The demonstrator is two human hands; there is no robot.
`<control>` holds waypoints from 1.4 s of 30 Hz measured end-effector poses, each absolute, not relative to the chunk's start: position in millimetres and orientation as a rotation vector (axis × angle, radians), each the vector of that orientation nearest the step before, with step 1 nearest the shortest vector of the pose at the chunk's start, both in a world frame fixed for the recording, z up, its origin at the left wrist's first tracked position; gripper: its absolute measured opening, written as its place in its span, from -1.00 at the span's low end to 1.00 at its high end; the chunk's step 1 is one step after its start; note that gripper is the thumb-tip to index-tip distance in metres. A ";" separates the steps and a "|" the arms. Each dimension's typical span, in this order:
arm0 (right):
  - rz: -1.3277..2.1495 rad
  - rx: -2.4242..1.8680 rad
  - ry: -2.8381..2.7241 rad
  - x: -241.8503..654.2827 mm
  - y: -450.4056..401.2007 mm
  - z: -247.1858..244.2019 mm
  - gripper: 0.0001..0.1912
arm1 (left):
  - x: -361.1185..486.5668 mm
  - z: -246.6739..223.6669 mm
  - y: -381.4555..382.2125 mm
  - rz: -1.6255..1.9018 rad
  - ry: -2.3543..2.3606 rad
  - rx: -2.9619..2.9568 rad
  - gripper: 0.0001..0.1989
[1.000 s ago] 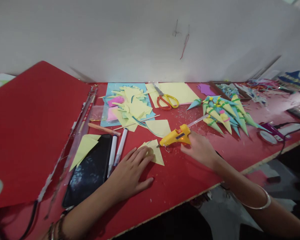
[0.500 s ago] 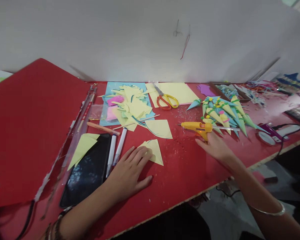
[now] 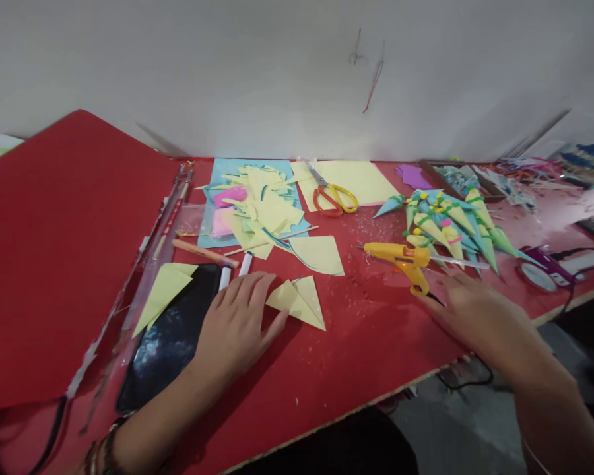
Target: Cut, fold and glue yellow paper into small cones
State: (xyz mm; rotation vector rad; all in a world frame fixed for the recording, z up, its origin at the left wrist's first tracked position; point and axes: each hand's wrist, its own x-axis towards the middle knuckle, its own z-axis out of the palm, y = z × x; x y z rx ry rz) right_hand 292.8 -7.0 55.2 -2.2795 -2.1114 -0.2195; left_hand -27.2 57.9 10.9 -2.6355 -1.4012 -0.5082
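My left hand (image 3: 240,316) rests on the red table, fingers stretched out across two white markers (image 3: 245,264). Its thumb touches or nearly touches a folded yellow paper piece (image 3: 301,302). Lying on the table is a yellow hot glue gun (image 3: 398,257), with a clear glue stick (image 3: 458,262) sticking out of its back. My right hand (image 3: 485,320) is just behind the gun's handle, fingers apart and near the black cord, with nothing visible in its grasp. Behind the gun lies a heap of small yellow and blue paper cones (image 3: 440,227).
A black phone or tablet (image 3: 171,349) carries a folded yellow paper (image 3: 163,293). Scissors (image 3: 334,198), yellow scraps (image 3: 272,204) and blue sheets lie toward the wall. A red board (image 3: 74,251) leans up on the left; a purple tape-like item (image 3: 549,267) sits far right.
My right hand has let go of the glue gun's handle and drawn back to the right. My left hand has slid left off the folded paper, uncovering more of it.
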 end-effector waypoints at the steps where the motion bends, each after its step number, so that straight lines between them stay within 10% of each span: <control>1: -0.075 -2.272 -2.153 286.9 -9.5 59.6 -0.72 | -26.2 10.5 58.3 -0.487 -1.414 -2.617 -0.56; 6: 0.780 -1.766 -2.346 246.3 3.4 60.0 -0.77 | -16.8 8.8 61.7 -0.386 -1.479 -2.669 -0.55; 12: 0.740 -1.626 -2.205 218.7 33.7 46.7 -0.77 | -12.1 13.4 70.6 -0.349 -1.775 -2.845 -0.59; 30: 0.776 -1.155 -1.508 186.3 62.3 39.8 -0.88 | -39.4 35.7 82.7 -1.701 -2.310 -3.126 -0.66; 42: 1.688 -0.968 -1.356 159.8 59.0 19.4 -0.76 | -33.3 33.0 75.3 -1.937 -2.401 -3.090 -0.71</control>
